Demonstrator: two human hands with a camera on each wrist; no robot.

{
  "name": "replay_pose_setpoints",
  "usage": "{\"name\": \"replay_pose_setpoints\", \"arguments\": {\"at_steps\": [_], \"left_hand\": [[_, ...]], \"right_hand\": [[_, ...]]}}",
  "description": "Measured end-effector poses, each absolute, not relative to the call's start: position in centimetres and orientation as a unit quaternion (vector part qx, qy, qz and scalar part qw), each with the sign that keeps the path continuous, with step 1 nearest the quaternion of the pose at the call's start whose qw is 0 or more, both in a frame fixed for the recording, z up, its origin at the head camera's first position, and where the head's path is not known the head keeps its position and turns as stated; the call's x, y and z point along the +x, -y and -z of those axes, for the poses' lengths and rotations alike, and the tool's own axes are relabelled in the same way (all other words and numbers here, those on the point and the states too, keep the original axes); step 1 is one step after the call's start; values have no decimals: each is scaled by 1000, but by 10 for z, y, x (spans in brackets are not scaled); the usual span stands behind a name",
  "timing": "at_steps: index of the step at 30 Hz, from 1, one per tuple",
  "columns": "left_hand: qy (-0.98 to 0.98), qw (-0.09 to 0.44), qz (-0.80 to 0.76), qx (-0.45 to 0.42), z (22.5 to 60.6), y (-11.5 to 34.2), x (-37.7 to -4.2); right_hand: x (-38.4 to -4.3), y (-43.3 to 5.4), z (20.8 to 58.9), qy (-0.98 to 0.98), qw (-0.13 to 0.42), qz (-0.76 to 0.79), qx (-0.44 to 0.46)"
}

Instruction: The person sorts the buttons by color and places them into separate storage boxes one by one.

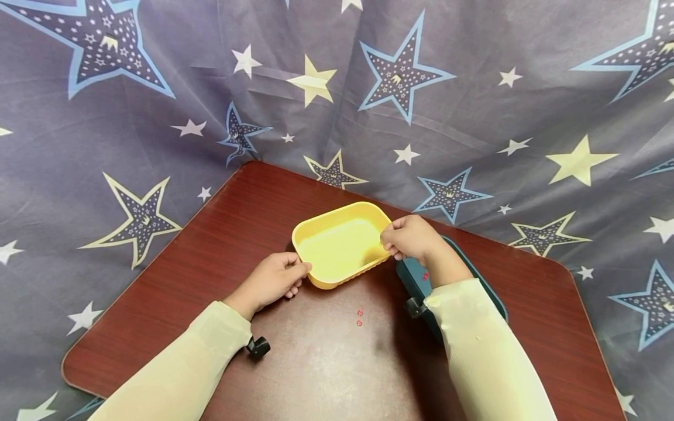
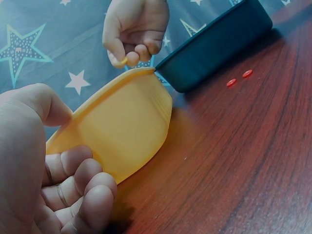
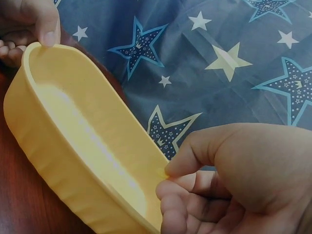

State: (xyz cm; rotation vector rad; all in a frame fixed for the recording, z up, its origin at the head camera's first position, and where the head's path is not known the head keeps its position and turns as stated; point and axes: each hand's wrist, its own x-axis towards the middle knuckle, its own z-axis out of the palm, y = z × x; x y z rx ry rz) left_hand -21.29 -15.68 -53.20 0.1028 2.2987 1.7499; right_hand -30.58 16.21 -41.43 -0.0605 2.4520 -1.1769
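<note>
A yellow rounded plastic bin (image 1: 337, 245) is tilted at the middle of the table, its inside showing in the head view. My left hand (image 1: 276, 278) pinches its near-left rim between thumb and fingers, the other fingers curled against the outer wall (image 2: 122, 122). At the bin's right end, my right hand (image 1: 413, 238) pinches a small yellow disc (image 2: 124, 61) between thumb and forefinger, over the rim. Two small red buttons (image 1: 360, 318) lie on the table in front of the bin.
A dark teal bin (image 1: 476, 272) stands under my right forearm, partly hidden by it; small red pieces (image 1: 425, 276) show inside. The dark red wooden table (image 1: 210, 245) meets a grey star-printed curtain (image 1: 326, 128) along its back edges.
</note>
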Motion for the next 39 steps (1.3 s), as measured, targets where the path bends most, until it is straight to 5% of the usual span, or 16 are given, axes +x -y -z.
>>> {"name": "replay_pose_setpoints", "arguments": {"at_steps": [39], "left_hand": [[-796,119,-593,37,535,157,-214]], "right_hand": [[-282,-176,419,-893,209,397,-34]]}}
